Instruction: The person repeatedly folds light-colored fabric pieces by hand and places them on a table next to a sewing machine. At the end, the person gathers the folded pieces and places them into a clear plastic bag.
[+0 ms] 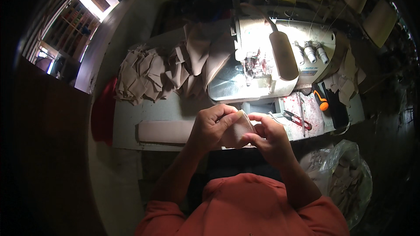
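Near side of the sewing machine (271, 88), the left hand (212, 126) and right hand (269, 137), thumbs closed toward fingers, both grip the folded beige cloth (236, 133) directly between them, its right edge slanting down rightward

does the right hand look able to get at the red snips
Probably yes: the red snips lie just beyond the right hand with nothing seen between, though that hand is pinching beige fabric and a thin metal tool crosses them.

Dark lettering (310, 67) on the white sewing machine (324, 40), small coloured label (309, 73) just below, print too small.
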{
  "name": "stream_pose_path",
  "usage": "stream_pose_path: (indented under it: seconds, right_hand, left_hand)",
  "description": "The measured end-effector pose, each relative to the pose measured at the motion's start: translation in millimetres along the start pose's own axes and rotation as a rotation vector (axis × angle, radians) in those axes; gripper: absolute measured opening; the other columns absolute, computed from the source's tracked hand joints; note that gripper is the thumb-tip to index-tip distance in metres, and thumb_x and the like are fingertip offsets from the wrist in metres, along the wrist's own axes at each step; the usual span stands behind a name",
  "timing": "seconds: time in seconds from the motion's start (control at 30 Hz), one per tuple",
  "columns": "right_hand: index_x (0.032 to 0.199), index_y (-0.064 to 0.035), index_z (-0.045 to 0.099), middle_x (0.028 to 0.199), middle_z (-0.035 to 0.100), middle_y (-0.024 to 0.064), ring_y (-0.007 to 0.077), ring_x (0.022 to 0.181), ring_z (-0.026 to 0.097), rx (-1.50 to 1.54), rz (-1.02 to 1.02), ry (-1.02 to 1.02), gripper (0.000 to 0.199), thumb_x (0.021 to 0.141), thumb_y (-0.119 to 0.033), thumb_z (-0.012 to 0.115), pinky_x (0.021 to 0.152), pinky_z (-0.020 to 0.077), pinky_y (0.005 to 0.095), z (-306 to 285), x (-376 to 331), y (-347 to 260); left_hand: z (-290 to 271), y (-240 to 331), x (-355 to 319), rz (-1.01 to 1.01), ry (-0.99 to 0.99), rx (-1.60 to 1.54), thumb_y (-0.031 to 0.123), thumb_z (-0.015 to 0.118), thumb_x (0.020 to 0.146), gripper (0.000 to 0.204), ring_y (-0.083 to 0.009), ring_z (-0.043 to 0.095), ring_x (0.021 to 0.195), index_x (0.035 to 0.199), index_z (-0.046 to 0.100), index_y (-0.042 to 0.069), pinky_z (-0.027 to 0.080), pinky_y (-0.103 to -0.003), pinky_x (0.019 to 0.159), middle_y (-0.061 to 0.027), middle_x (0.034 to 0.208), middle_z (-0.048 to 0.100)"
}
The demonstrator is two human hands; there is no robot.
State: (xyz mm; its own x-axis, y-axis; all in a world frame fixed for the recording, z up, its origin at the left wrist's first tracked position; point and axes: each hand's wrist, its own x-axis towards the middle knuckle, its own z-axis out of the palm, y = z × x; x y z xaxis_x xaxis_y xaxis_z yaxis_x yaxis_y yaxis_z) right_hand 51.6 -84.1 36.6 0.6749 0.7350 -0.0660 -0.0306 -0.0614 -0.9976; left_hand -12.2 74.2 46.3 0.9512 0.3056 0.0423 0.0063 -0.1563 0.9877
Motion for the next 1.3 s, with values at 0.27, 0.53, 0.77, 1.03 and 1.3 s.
stream_pose_path:
  seconds: [0.27,0.53,0.77,1.03,1.3]
  right_hand:
    - [0.102,0.0017,0.048,0.071,0.061,0.0102,0.0102,0.065,0.058,0.107,0.030,-0.059,0.027,0.077,-0.005,0.056,0.058,0.0446,0.0223,-1,2,-4]
    - [0.104,0.0014,0.045,0.072,0.061,0.0107,0.0101,0.067,0.058,0.108,0.043,-0.070,0.032,0.076,-0.006,0.057,0.057,0.0446,0.0220,0,5,-5]
    - [0.106,0.0014,0.044,0.071,0.060,0.0107,0.0103,0.068,0.058,0.091,0.033,-0.096,0.032,0.076,-0.005,0.057,0.059,0.0453,0.0225,-2,5,-8]
    - [0.090,0.0031,0.052,0.070,0.058,0.0056,0.0090,0.064,0.057,0.207,0.050,-0.070,0.014,0.080,-0.007,0.052,0.057,0.0448,0.0215,-5,11,-6]
    - [0.088,0.0041,0.051,0.075,0.057,0.0071,0.0120,0.061,0.057,0.432,0.031,0.139,0.013,0.080,-0.005,0.052,0.057,0.0451,0.0205,-1,37,38]
  left_hand:
    - [7,5,-5,0.078,0.104,0.153,0.012,0.057,0.077,0.012,-0.0101,0.055,0.062,0.080,0.057,0.000,0.043,-0.024,0.056,-0.0057,0.069,0.059]
    - [5,8,0,0.251,0.098,0.280,0.015,0.056,0.077,0.013,-0.0158,0.057,0.059,0.079,0.056,0.002,0.044,-0.026,0.053,-0.0086,0.066,0.058]
    - [8,3,0,0.357,0.125,0.341,0.009,0.055,0.075,0.007,-0.0216,0.058,0.059,0.078,0.053,0.003,0.044,-0.028,0.053,-0.0107,0.067,0.057]
    - [7,1,20,0.443,0.137,0.460,0.006,0.056,0.075,0.005,-0.0219,0.055,0.058,0.075,0.053,0.002,0.043,-0.029,0.053,-0.0110,0.065,0.055]
    - [7,-7,62,0.678,0.004,0.910,0.005,0.058,0.069,0.010,-0.0248,0.049,0.066,0.079,0.057,0.001,0.041,-0.033,0.062,-0.0098,0.070,0.049]
